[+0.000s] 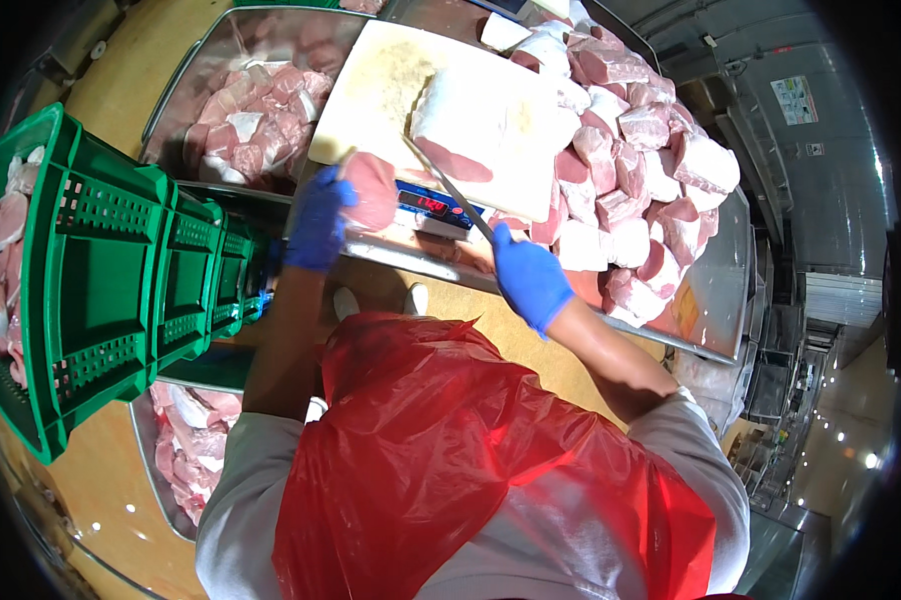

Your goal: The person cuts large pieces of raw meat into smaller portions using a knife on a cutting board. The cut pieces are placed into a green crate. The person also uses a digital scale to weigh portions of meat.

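Observation:
My left hand (pixel 318 222), in a blue glove, grips a slice of raw meat (pixel 372 192) by its left edge, just off the near left side of the cutting board. A knife (pixel 451 188) is in my right hand (pixel 527 275), also gloved in blue; its blade slants up and left over the board. On the white cutting board (pixel 376 85) lies a larger piece of meat (pixel 458 125) with a pale fat side and a pink cut face toward me. A small blue scale (pixel 426 203) with a lit red display sits at the board's near edge.
Many cut meat chunks (pixel 621 150) are heaped on the metal table (pixel 716 265) right of the board. A metal tub (pixel 176 80) of meat pieces stands at its left. Stacked green crates (pixel 106 280) rise at the left, and another metal tub (pixel 151 460) of meat sits below them.

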{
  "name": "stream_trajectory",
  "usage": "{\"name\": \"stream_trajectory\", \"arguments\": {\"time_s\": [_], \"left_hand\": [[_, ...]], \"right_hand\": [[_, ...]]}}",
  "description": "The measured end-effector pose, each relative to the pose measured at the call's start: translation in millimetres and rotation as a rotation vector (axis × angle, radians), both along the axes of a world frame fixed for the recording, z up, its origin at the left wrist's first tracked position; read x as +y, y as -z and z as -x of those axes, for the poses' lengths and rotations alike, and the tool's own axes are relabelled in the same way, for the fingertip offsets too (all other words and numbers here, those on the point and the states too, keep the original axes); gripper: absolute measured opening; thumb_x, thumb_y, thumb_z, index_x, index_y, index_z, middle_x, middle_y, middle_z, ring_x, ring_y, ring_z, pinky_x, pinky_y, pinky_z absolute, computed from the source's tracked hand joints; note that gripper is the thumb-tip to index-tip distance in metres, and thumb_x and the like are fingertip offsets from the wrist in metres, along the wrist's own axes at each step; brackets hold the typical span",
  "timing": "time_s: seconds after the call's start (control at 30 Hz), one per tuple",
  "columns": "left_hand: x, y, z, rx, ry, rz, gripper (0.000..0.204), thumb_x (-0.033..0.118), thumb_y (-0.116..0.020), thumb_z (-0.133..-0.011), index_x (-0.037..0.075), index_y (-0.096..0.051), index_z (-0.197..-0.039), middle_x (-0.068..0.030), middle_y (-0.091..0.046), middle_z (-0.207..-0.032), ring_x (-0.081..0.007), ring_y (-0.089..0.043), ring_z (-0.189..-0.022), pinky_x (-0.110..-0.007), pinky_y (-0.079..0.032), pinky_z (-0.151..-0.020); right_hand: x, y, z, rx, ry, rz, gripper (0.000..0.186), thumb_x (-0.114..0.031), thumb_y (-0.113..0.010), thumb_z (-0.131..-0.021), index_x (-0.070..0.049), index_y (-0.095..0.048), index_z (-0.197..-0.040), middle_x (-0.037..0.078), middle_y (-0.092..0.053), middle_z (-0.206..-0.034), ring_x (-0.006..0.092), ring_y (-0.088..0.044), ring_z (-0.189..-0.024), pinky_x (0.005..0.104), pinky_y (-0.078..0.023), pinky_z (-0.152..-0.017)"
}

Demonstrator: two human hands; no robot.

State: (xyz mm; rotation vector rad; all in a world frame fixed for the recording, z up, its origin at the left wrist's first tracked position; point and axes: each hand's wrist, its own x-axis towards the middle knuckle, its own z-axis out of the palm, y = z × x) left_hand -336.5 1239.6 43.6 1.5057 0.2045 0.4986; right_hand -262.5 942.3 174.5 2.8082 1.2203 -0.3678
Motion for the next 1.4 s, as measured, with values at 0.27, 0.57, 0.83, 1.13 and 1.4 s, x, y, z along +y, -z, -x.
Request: {"name": "stream_trajectory", "arguments": {"time_s": [0.27, 0.57, 0.83, 1.13, 1.4], "left_hand": [[115, -226, 139, -0.337, -0.801, 0.231, 0.054, 0.014, -0.059, -0.088, -0.005, -0.052, -0.137, -0.0205, -0.057, -0.136, -0.0278, -0.052, -0.129, -0.041, -0.040, -0.112], [296, -308, 269, 1.022, -1.273, -1.250, 0.049, 0.031, -0.064, -0.091, 0.002, -0.061, -0.130, -0.0219, -0.069, -0.106, -0.0314, -0.067, -0.097, -0.043, -0.053, -0.086], [-46, -141, -110, 0.408, -0.037, -0.809, 0.091, 0.056, -0.072, -0.080, -0.007, -0.045, -0.140, -0.0276, -0.059, -0.129, -0.0366, -0.058, -0.119, -0.042, -0.045, -0.104], [-78, -129, -174, 0.464, 0.456, -1.418, 0.120, 0.025, -0.084, -0.055, 0.014, -0.024, -0.158, -0.0281, -0.043, -0.146, -0.0441, -0.048, -0.130, -0.054, -0.043, -0.105], [-77, -19, -92, 0.035, -0.260, -0.359, 0.055, 0.010, -0.083, -0.073, -0.002, -0.061, -0.122, -0.0133, -0.071, -0.112, -0.0224, -0.069, -0.097, -0.033, -0.056, -0.085]], "right_hand": [[-73, -42, -6, 0.075, 0.116, -0.274, 0.017, -0.014, -0.054, -0.100, 0.000, -0.046, -0.105, 0.025, -0.063, -0.068, 0.0456, -0.064, -0.067, 0.0528, -0.047, -0.056], [-103, 5, -28, 0.243, 0.447, -0.848, 0.017, -0.014, -0.052, -0.104, 0.003, -0.051, -0.110, 0.014, -0.069, -0.075, 0.0228, -0.068, -0.059, 0.0346, -0.050, -0.052], [-88, 3, -62, 0.230, 0.380, -0.945, 0.015, -0.014, -0.054, -0.103, 0.000, -0.056, -0.108, 0.014, -0.068, -0.074, 0.0235, -0.068, -0.062, 0.0353, -0.050, -0.055], [-114, 30, -63, 0.143, 0.398, -0.932, 0.019, -0.016, -0.057, -0.102, 0.002, -0.056, -0.107, 0.018, -0.065, -0.071, 0.0317, -0.065, -0.059, 0.0405, -0.048, -0.053], [-76, 59, -56, 0.050, 0.150, -0.729, 0.018, -0.009, -0.056, -0.099, 0.000, -0.046, -0.111, 0.028, -0.061, -0.071, 0.0482, -0.062, -0.066, 0.0515, -0.045, -0.052]]}}
